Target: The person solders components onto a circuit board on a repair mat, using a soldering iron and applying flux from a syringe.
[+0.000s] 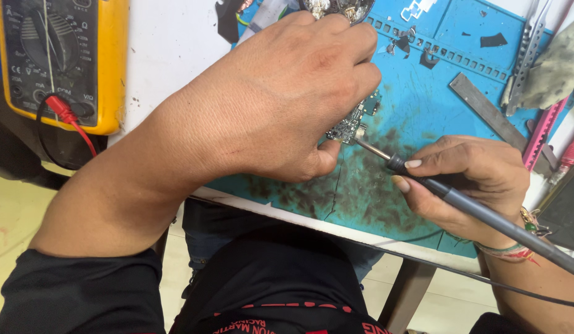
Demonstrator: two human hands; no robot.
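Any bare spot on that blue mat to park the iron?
Bare blue mat lies between the slotted strip and the metal ruler, above the right hand. White table beside the yellow multimeter is also bare. Crowded: right edge with tweezers, and around the circuit board under the left hand.

Small green circuit board point(352, 124) crowded with components, lying on stained blue mat; grey-handled soldering iron point(460, 201), metal tip angled against its edge.

White table point(169, 43) edge; pale tiled floor point(12, 210) below; even light.
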